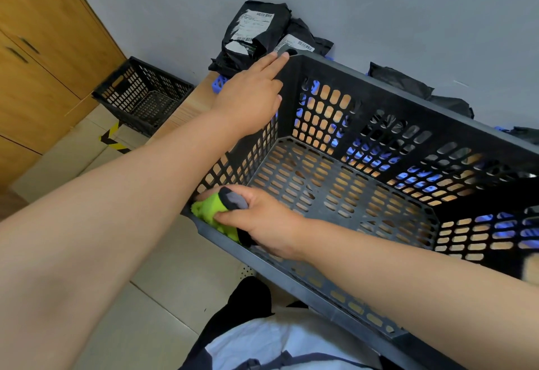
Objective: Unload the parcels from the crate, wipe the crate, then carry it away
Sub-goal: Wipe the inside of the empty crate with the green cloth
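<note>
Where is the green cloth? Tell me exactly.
In the head view, the green cloth sits left of centre, gripped by the right hand against the near-left corner of the black crate; the left hand rests on its far-left corner.

Right end of crate (393, 93) past frame edge; parcels (399, 79) half behind its wall.

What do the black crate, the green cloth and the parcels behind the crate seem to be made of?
The black crate: likely moulded hard plastic, matte dark grey, with even rows of slots.
The green cloth: seems soft microfibre or similar fabric; its surface is nubby and bunches up.
The parcels: probably thin plastic mailer bags, black, slightly shiny, creased, with white paper-like labels.
</note>
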